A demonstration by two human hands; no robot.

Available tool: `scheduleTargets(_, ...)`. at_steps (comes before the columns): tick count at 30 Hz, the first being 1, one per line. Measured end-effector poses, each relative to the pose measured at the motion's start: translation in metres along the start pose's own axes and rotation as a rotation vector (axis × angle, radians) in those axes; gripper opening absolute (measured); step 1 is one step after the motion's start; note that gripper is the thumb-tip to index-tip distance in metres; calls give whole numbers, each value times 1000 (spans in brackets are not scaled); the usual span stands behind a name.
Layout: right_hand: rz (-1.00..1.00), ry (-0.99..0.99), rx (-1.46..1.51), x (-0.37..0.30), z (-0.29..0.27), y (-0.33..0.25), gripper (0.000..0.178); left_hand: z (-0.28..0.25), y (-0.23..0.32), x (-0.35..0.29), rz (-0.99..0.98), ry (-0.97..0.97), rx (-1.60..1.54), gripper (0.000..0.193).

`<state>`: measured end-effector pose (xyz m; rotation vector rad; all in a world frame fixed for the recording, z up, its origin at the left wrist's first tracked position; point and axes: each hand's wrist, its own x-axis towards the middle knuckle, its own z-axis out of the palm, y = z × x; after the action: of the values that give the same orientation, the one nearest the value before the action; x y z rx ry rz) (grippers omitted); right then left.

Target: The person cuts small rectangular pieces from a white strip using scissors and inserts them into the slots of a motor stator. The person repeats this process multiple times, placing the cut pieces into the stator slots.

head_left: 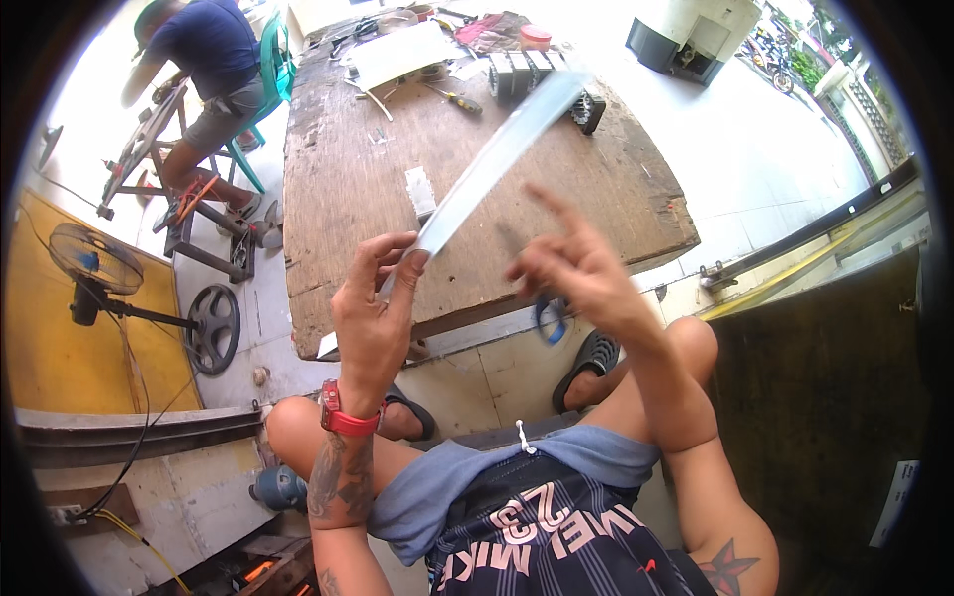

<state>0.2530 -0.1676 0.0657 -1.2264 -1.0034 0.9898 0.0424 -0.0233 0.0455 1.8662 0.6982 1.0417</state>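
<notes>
A wooden surface (596, 199) stretches out in front of the seated person, and over its near half the left hand (376, 298) grips a long, flat, whitish strip (502, 159) between thumb and fingers. The strip slants upward from that hand, above the middle of the surface and toward its far right part, where its tip overlaps a row of dark, ribbed blocks (512, 74) in the view. The right hand (586, 273) is raised over the near right part of the surface, apart from the strip, with its index finger extended and the other fingers loosely curled; it is blurred, so whether it holds anything small cannot be told. A small pale rectangular piece (419, 187) lies near the middle of the surface, just left of the strip. Farther back on the surface are a screwdriver (462, 102) with a yellow and black handle, a white sheet (402, 55) and, at the far edge, a red round container (535, 38). Left of the surface, another person (204, 50) sits on a green chair (280, 65), and a black fan (94, 260) stands nearer, also to the left of the surface.
</notes>
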Motion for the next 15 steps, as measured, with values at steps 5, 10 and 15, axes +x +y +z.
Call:
scheduleTargets(5, 170, -124, 331, 22, 22, 25, 45, 8, 14, 1, -46, -129, 47, 27)
scheduleTargets(10, 132, -53, 213, 27, 7, 24, 46, 4, 9, 2, -164, -112, 17, 22)
scheduleTargets(15, 134, -222, 237, 26, 32, 31, 47, -1, -3, 7, -177, -186, -47, 23)
